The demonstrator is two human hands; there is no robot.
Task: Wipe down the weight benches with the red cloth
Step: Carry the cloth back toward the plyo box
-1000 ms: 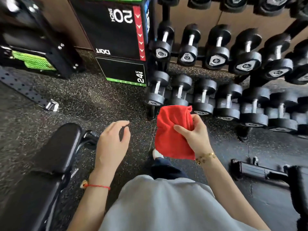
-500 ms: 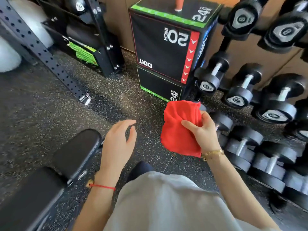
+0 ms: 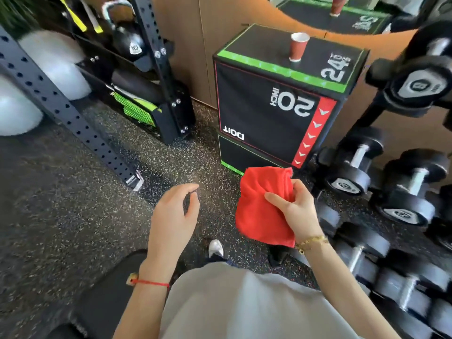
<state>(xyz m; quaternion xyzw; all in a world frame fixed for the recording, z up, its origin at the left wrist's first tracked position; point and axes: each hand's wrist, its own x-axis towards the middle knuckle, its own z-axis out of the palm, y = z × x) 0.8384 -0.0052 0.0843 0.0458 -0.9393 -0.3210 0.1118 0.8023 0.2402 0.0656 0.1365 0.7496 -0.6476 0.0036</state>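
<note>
Two bare hands over speckled rubber floor point(image 3: 73, 216): right hand point(image 3: 297, 211) pinches the crumpled red cloth point(image 3: 260, 211) in midair; left hand point(image 3: 172, 218) hangs loose, empty. Black padded bench point(image 3: 110, 294) lower left. Plyo box point(image 3: 271, 106) reads "20 INCH", "24", bearing a paper cup point(image 3: 298, 46); dumbbells point(image 3: 352, 165) right.

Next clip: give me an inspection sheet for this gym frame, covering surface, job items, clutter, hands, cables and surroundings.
Surface: speckled rubber floor; black weight bench pad at lower left, partly behind the left arm.
Job's things: red cloth, bunched, held in the air, not touching the bench.
Clutter: red paper cup upright on the plyo box.
Hands: right hand grips the cloth; left hand empty, fingers loosely curled, above the floor.
Cables: nothing seen.
Surroundings: dumbbell rack at right, perforated rack upright at left, kettlebell behind.
</note>
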